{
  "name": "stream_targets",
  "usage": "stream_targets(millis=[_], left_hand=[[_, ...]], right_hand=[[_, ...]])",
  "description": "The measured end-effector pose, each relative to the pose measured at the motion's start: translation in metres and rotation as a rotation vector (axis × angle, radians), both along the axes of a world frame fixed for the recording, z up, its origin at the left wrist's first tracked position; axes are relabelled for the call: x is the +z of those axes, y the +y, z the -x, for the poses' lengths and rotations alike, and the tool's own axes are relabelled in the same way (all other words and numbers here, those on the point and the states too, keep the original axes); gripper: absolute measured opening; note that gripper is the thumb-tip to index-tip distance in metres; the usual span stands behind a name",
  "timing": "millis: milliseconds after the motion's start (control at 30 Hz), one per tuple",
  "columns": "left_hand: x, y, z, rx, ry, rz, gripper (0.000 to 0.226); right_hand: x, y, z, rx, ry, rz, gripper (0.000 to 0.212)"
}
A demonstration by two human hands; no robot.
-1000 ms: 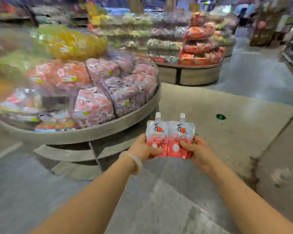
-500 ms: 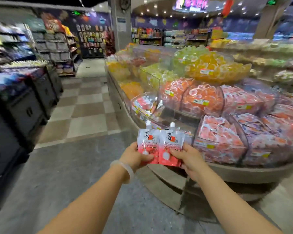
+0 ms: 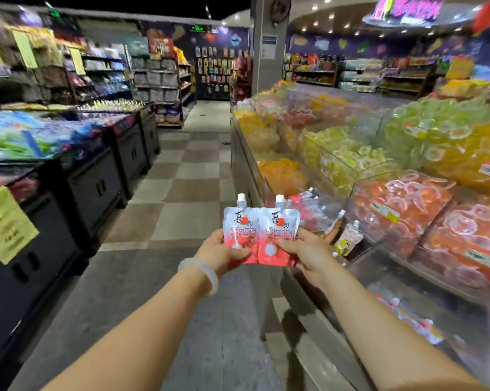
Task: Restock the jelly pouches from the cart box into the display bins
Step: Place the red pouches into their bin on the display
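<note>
The left hand (image 3: 221, 251) pinches the lower corner of one jelly pouch (image 3: 241, 230); beside it, touching, the right hand (image 3: 306, 249) pinches the second pouch (image 3: 277, 235). Both stand upright, caps up, just short of the display bin (image 3: 317, 210) holding similar pouches. They look light, soft and slick; gripping the flat lower seam seems safest.

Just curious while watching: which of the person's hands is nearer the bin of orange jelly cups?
Right. The right hand holds a pouch beside the bin of orange jelly cups; the left hand, holding the other pouch, is farther out over the aisle.
</note>
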State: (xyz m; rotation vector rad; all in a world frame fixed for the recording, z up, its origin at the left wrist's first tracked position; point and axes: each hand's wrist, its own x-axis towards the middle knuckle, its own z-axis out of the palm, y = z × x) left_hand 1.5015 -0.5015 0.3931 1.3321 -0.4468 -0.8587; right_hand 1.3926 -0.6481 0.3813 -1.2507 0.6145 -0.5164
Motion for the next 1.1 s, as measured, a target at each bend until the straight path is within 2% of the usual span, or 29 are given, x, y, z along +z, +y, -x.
stream_targets(millis=[200,467,567,733,967,1100], left_hand=[[-0.026,-0.062,-0.131,-0.009,0.013,-0.039,0.037],[-0.031,-0.182,-0.29,-0.174,-0.021,-0.096,0.037],[-0.044,-0.232,-0.316,-0.287,-0.043,-0.142,0.032],[-0.066,-0.329,-0.343,-0.472,-0.065,-0.139,0.032],[-0.079,-0.473,-0.383,-0.663,-0.091,-0.143,0.04],[-0.087,-0.529,-0.388,-0.795,-0.154,-0.278,0.044]], right_hand=[[-0.025,-0.053,-0.124,-0.035,0.002,0.009,0.026],[-0.035,-0.138,-0.252,-0.182,-0.03,-0.049,0.027],[-0.046,-0.169,-0.268,-0.304,0.03,-0.043,0.018],[-0.066,-0.238,-0.289,-0.481,0.11,-0.1,0.027],[-0.08,-0.357,-0.318,-0.645,0.088,-0.142,0.016],[-0.086,-0.388,-0.325,-0.766,0.103,-0.175,0.013]])
